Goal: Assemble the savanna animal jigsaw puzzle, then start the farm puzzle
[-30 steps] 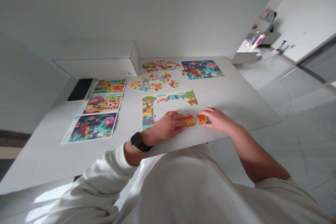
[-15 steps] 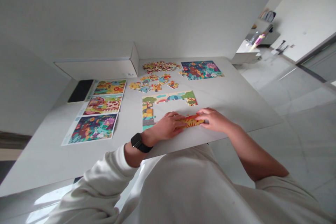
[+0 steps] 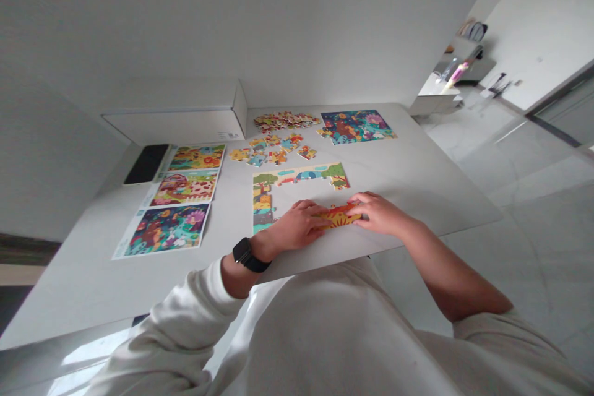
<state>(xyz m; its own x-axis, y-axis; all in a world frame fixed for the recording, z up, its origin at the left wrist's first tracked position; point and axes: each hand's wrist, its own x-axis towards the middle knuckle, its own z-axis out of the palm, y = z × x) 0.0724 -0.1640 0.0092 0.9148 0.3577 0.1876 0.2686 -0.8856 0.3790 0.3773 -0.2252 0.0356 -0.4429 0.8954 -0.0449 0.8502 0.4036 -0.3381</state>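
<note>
Yellow-orange puzzle strip (image 3: 342,217): left grip (image 3: 301,226) curled over its left end, hold unclear; right grip (image 3: 378,213) nearly closed, pinching its right end. Step looks like seating a joint; next likely calls for even pressing.

On table (image 3: 431,182): printed pictures (image 3: 185,189) left of puzzle border (image 3: 262,202), piece pile (image 3: 285,121) behind it; box (image 3: 176,126) behind phone (image 3: 147,164).

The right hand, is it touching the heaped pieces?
No, the right hand touches the orange strip, away from the heaped pieces.
</note>
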